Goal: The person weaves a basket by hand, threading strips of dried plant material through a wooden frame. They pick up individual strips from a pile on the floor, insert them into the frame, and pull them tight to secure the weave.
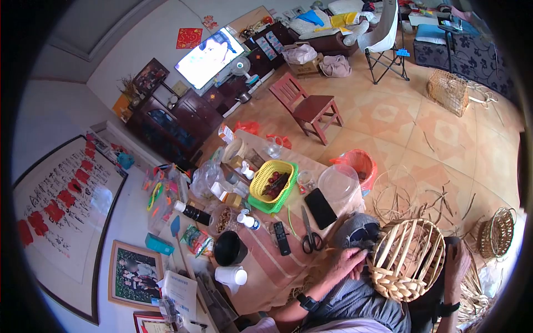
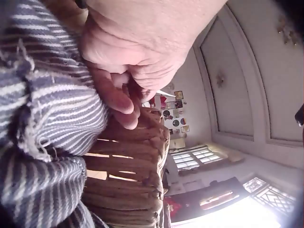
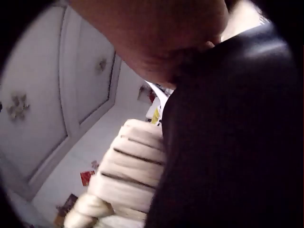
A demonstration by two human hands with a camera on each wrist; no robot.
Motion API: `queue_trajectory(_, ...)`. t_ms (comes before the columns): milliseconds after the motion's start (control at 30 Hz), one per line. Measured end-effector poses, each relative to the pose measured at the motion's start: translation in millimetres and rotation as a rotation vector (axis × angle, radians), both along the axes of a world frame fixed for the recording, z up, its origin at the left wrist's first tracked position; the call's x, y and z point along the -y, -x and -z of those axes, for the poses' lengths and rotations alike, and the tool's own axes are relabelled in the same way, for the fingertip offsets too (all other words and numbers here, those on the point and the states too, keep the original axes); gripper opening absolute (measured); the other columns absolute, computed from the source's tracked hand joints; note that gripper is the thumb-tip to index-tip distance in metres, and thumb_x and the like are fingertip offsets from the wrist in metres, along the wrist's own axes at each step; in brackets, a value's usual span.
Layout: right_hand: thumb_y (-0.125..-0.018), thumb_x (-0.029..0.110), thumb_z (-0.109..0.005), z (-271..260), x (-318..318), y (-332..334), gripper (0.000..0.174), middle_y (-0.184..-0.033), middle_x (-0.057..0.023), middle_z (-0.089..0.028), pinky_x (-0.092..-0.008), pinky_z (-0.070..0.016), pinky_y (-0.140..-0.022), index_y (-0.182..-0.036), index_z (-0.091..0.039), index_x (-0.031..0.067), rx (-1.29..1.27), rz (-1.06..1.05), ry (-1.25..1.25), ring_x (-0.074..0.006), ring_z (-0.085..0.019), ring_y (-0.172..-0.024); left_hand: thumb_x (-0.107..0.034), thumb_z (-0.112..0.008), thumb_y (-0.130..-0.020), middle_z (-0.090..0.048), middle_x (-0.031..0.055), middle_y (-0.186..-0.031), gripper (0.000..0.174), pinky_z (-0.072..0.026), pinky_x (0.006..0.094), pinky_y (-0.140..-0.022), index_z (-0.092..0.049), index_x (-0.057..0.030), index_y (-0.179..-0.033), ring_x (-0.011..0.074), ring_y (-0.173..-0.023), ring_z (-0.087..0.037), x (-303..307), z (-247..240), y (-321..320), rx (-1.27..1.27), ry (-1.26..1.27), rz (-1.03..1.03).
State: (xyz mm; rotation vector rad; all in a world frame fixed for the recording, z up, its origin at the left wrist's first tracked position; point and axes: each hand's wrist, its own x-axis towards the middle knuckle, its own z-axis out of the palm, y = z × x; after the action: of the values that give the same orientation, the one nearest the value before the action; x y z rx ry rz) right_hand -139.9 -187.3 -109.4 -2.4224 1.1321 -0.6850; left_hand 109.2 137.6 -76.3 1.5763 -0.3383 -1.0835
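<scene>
A half-woven basket [image 1: 408,258] of pale flat strips lies on the person's lap, its braided edge toward the body and its open ribs toward the far side. My left hand [image 1: 350,263] is at the basket's left edge. In the left wrist view its curled fingers [image 2: 118,102] pinch at the edge of the strips, with the thumb mostly hidden. My right hand [image 1: 457,261] is beside the basket's right side, against the dark trouser leg [image 3: 228,137]. That leg hides most of its fingers in the right wrist view, where pale woven strips [image 3: 130,164] show below the hand.
Left of the lap, a cloth-covered table [image 1: 261,277] carries scissors [image 1: 311,237], a phone [image 1: 321,208], a remote [image 1: 281,238], a black pot [image 1: 230,248] and nested baskets [image 1: 273,187]. A red-lined bin [image 1: 358,165], loose strips and another woven basket [image 1: 497,233] are on the floor.
</scene>
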Motion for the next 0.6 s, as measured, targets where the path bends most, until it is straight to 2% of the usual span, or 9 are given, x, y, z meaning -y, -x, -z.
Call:
queue_trajectory(33, -0.098, 0.016, -0.068, -4.6, -2.6, -1.4, 0.018, -0.094, -0.0235, -0.066, -0.0513, -0.0477, -0.072, -0.100, -0.058, 0.0008, -0.087, -0.001, -0.009, -0.0468, -0.062, -0.086, -0.042, -0.057, -0.110, -0.064, 0.0022, -0.068, 0.043, -0.0470, 0.0213, -0.040, -0.064, -0.0039, -0.092, 0.0109, -0.049, -0.064, -0.2, -1.3, 0.4, 0.003, -0.003, -0.001)
queue_trajectory(67, -0.097, 0.016, -0.067, -0.5, -5.0, -2.3, 0.019, -0.096, -0.0242, -0.066, -0.0535, -0.0478, -0.074, -0.102, -0.058, 0.0001, -0.016, -0.008, 0.063, -0.0462, -0.063, -0.087, -0.042, -0.056, -0.110, -0.064, 0.0024, -0.068, 0.043, -0.0470, 0.0213, -0.040, -0.064, -0.0039, -0.092, 0.0110, -0.049, -0.064, -0.8, -1.4, 0.9, 0.005, 0.007, 0.000)
queue_trajectory(267, -0.099, 0.015, -0.065, -5.6, -4.2, -2.1, 0.017, -0.093, -0.0244, -0.064, -0.0535, -0.0479, -0.073, -0.103, -0.060, -0.0005, -0.013, -0.047, 0.048, -0.0468, -0.062, -0.085, -0.044, -0.057, -0.110, -0.064, 0.0028, -0.068, 0.045, -0.0471, 0.0211, -0.040, -0.063, -0.0041, -0.090, 0.0113, -0.049, -0.064, -0.5, -4.4, 1.5, 0.018, 0.023, -0.003)
queue_trajectory(600, -0.100, 0.014, -0.062, -4.8, -9.2, -7.6, 0.016, -0.087, -0.0250, -0.058, -0.0536, -0.0453, -0.070, -0.095, -0.056, -0.0003, 0.050, -0.030, 0.145, -0.0471, -0.059, -0.081, -0.045, -0.056, -0.110, -0.065, 0.0024, -0.069, 0.045, -0.0480, 0.0208, -0.042, -0.063, -0.0062, -0.087, 0.0109, -0.051, -0.065, -5.4, 7.0, 1.0, 0.020, 0.055, 0.012)
